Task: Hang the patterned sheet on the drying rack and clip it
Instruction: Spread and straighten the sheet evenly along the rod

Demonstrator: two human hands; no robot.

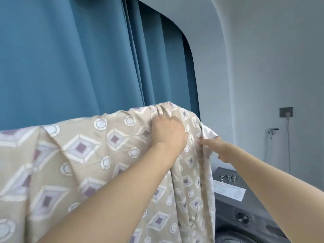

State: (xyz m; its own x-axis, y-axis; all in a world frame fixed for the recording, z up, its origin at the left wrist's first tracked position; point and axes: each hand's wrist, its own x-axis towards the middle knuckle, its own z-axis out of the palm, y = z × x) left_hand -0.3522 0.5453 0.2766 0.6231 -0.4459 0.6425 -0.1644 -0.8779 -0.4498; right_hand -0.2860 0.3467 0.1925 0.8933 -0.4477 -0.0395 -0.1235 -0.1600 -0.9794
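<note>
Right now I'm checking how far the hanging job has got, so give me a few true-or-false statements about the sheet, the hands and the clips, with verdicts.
1. The patterned sheet is draped over something at about chest height, in front of a blue curtain. True.
2. The left hand hangs idle at the person's side. False: it grips bunched fabric near the sheet's top edge.
3. The right hand is at the sheet's right edge. True.
4. A clip is already fastened on the sheet's top edge. False: none shows there; the metal clips lie on the washing machine.
5. The washing machine stands left of the sheet. False: it stands to the lower right.
</note>
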